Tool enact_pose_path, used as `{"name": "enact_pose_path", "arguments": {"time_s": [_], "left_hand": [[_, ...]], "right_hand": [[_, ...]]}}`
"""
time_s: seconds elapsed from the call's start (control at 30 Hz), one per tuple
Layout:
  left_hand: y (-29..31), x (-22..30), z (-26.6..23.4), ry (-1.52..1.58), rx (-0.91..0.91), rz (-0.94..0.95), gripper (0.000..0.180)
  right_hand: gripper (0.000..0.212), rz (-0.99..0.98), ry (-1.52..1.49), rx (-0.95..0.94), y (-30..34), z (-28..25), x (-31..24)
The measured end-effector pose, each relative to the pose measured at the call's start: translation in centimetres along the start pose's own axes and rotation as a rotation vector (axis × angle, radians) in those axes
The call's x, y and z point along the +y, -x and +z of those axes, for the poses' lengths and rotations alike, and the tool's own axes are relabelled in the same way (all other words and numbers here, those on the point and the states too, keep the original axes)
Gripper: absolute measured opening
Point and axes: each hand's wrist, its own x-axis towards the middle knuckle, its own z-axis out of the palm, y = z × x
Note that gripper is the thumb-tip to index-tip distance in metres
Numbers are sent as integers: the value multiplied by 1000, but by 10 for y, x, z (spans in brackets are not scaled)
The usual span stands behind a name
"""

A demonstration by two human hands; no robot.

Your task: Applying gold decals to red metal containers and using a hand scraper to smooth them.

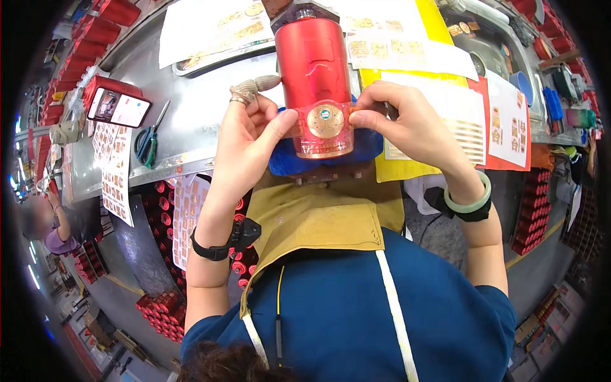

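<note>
A glossy red bottle (312, 63) lies in front of me with its neck pointing away, its near end over a blue pad (372, 145). Across its lower part sits a red-and-gold label (326, 120) with a round gold medallion and a small green spot. My left hand (248, 134) pinches the label's left edge between thumb and fingers. One of its fingers wears a grey-beige cover (254, 86). At the right edge of the label, my right hand (404, 121) is closed in a pinch between thumb and forefinger.
Label sheets (213, 28) lie on the metal bench, some on yellow and red backings (508, 124). Left of me are green-handled scissors (147, 143) and a phone (119, 107) leaning on a red object. Stacked red bottles (162, 315) stand below, and another person (60, 223) is at far left.
</note>
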Motion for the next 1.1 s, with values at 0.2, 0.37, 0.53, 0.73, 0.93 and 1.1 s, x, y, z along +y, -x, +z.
{"name": "enact_pose_path", "arguments": {"time_s": [0.2,0.37,0.53,0.73,0.93,1.1], "left_hand": [[3,7,-2,104,-67,-100,66],[7,-6,6,67,-39,-15,71],[3,-13,0,137,-57,-58,74],[4,-8,-5,127,-49,-62,65],[6,-3,-6,136,-83,-41,52],[6,-2,-3,146,-50,-46,51]], "right_hand": [[25,41,-300,-23,0,9,19],[26,19,-274,-41,-3,9,19],[23,68,-211,-90,-2,4,11],[21,132,-367,-76,1,9,19],[20,71,-502,54,4,24,25],[18,50,-529,67,3,27,25]]}}
